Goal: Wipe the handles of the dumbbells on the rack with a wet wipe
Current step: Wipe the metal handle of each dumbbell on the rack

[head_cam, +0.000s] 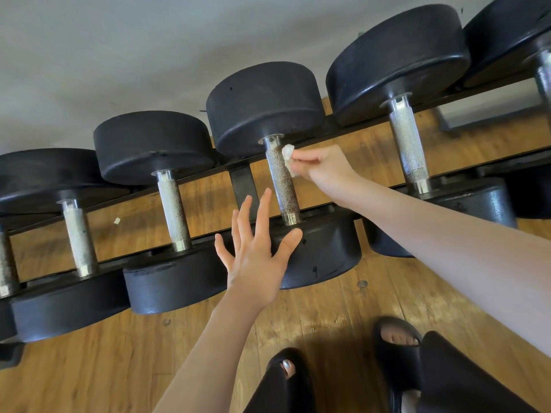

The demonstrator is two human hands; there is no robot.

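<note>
- Starting nearest me: my left hand [257,254] is spread flat, its fingers [264,204] straight, the palm over the near head [325,251] of the middle dumbbell; I judge it is steadying it, holding nothing.
- Beyond it the handle [281,183] runs near to far, tilted slightly left at the far end, between the two black heads on the rack [243,181].
- My right hand [323,168] sits just right of the handle's far end, pinching the wipe [288,158] against the knurling.
- The next stroke, I judge, should pull along that axis toward me; the right hand is the nearer.
</note>
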